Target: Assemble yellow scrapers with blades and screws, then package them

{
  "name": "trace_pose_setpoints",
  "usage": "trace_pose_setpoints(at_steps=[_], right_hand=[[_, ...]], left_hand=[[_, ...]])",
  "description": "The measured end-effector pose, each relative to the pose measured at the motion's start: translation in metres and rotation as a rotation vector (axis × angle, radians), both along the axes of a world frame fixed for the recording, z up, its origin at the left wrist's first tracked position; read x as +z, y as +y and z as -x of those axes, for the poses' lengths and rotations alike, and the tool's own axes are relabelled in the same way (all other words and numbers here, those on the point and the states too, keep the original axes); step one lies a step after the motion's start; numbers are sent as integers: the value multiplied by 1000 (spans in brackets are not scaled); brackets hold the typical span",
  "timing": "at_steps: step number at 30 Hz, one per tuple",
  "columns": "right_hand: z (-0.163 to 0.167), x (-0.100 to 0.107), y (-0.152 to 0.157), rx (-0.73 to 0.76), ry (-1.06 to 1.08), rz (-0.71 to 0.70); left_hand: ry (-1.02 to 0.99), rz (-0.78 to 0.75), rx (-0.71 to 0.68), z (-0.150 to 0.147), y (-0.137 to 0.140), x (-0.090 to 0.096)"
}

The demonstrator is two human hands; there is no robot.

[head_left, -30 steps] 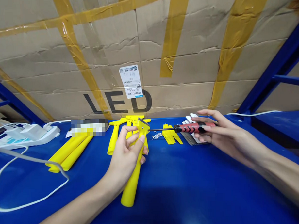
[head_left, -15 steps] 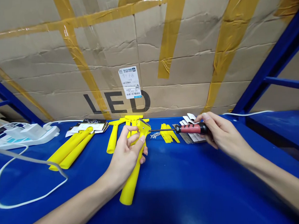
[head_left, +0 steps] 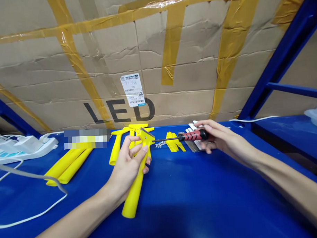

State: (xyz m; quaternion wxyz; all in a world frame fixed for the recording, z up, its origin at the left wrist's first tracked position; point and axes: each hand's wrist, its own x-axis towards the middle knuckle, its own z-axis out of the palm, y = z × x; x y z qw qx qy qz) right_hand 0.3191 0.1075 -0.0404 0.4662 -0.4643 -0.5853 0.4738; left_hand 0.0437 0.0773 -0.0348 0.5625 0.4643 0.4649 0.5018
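Observation:
My left hand (head_left: 134,158) is closed around the neck of a yellow scraper (head_left: 133,192), its handle slanting down toward me. A metal blade (head_left: 146,136) shows at the scraper's head. My right hand (head_left: 221,139) holds the black end of a red and black screwdriver (head_left: 192,135), fingers fairly straight along the handle. The screwdriver lies level, its thin shaft pointing left, and the tip meets the side of the scraper's head. Behind the shaft lie small silvery screws (head_left: 160,144), flat yellow strips (head_left: 174,142) and a stack of grey and white blades (head_left: 192,145).
More yellow scraper bodies (head_left: 115,148) lie behind my left hand. Two yellow scrapers (head_left: 69,167) rest at left near a blurred patch. A white power strip (head_left: 27,151) with cables (head_left: 34,217) sits far left. A taped cardboard box (head_left: 94,65) backs the blue surface (head_left: 192,194).
The view has shifted slightly, moving most things left. My right hand's fingers have straightened and changed position on the screwdriver handle, which has turned. The tip stays at the scraper's head.

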Motion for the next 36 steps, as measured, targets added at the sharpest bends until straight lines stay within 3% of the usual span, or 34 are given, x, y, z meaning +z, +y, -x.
trace_pose_setpoints(at_steps=[3,7,12,14,17,22,27,32,36], right_hand=[[-1,1,-2,44,46,-67],[2,-1,-3,-172,-195,-137],[4,-1,-3,58,82,-61],[5,-2,-3,25,-17,-109],[6,-2,-3,-139,-175,-132],[3,2,-5,50,68,-61],[2,2,-3,-163,-193,-160],[-1,3,-2,73,34,-77],[-1,2,-2,-91,-233,-174]], left_hand=[[-7,14,-1,0,1,0],[18,1,-18,-1,1,-1],[6,26,29,1,3,-3],[9,42,19,1,3,-2],[16,39,-9,1,3,0],[5,24,15,2,3,2],[10,10,-50,2,1,2],[3,11,-4,2,3,4],[2,30,-27,2,3,4]])
